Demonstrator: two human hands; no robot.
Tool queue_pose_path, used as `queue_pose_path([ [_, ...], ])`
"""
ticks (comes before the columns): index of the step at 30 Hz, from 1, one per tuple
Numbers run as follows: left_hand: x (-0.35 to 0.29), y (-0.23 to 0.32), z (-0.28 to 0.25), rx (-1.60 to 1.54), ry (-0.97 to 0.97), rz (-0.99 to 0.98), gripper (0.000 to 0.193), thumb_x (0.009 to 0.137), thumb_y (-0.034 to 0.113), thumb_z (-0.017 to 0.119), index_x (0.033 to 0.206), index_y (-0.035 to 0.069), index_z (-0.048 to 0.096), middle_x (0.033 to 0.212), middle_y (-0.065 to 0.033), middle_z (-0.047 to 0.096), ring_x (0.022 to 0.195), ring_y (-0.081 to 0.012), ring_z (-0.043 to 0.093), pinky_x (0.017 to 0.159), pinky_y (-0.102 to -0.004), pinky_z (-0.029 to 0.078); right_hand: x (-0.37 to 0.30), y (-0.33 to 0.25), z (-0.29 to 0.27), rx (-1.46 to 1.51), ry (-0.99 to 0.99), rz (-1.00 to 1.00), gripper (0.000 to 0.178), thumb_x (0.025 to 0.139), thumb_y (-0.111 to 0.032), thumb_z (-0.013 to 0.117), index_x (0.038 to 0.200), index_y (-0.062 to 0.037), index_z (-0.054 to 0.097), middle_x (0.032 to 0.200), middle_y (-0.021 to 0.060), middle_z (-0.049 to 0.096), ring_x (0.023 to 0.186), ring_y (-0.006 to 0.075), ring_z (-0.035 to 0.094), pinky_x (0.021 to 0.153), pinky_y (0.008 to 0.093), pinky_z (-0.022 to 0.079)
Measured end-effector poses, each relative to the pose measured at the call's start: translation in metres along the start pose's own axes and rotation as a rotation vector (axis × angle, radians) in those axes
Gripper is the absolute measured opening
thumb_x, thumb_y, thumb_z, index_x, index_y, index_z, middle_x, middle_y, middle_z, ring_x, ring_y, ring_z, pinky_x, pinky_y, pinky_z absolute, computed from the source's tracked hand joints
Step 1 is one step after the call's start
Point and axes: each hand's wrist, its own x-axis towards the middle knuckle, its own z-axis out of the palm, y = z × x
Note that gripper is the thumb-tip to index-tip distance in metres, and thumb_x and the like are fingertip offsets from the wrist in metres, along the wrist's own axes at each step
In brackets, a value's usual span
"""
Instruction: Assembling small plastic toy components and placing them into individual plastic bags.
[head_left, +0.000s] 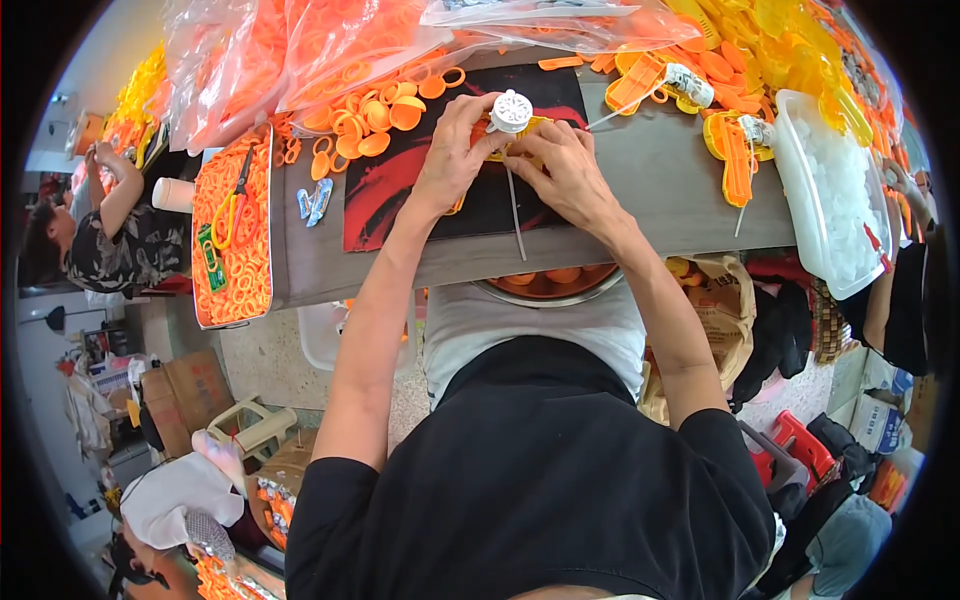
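At the middle of the table, over a black and red mat (375,205), my two hands come together. My left hand (448,158) has its fingers closed on a white round plastic part (511,112) with a patterned top. The fingers of my right hand (572,172) pinch at a yellow plastic piece (537,127) just right of it, mostly covered by the fingers. From between the hands a thin white strip (516,215) hangs down toward me. Part of another orange-yellow piece shows below my left fingers. How the white part and yellow piece join is hidden.
Orange rings and cups (370,120) lie heaped at the back left. A tray of small orange rings (240,285) at left holds orange-handled scissors (233,215). Yellow-orange assemblies (735,165) and a white tub of translucent pieces (800,215) stand at right. Other people work on both sides.
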Motion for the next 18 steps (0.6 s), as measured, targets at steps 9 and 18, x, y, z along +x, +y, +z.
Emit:
queue_pose_path([
  [9, 0.001, 0.006, -0.003, 0.034, -0.019, -0.046, 0.043, 0.089, 0.013, 0.073, 0.128, 0.006, 0.058, 0.11, -0.0095, 0.059, 0.105, -0.0272, 0.058, 0.093, -0.0392, 0.046, 0.003, -0.008, 0.009, 0.338, 0.104, 0.367, 0.014, 0.09, -0.019, 0.072, 0.098, -0.0088, 0.068, 0.087, 0.0045, 0.069, 0.096, 0.0213, 0.061, 0.098, 0.0425, 0.036],
  [18, 0.002, 0.006, -0.004, 0.035, -0.011, -0.018, 0.041, 0.088, 0.012, 0.074, 0.126, 0.006, 0.06, 0.107, -0.0093, 0.059, 0.103, -0.0275, 0.058, 0.092, -0.0395, 0.046, -0.009, -0.011, -0.003, 0.067, 0.094, 0.189, 0.02, 0.098, -0.018, 0.061, 0.113, -0.0056, 0.062, 0.112, 0.0043, 0.071, 0.114, 0.0248, 0.056, 0.109, 0.0474, 0.029],
])
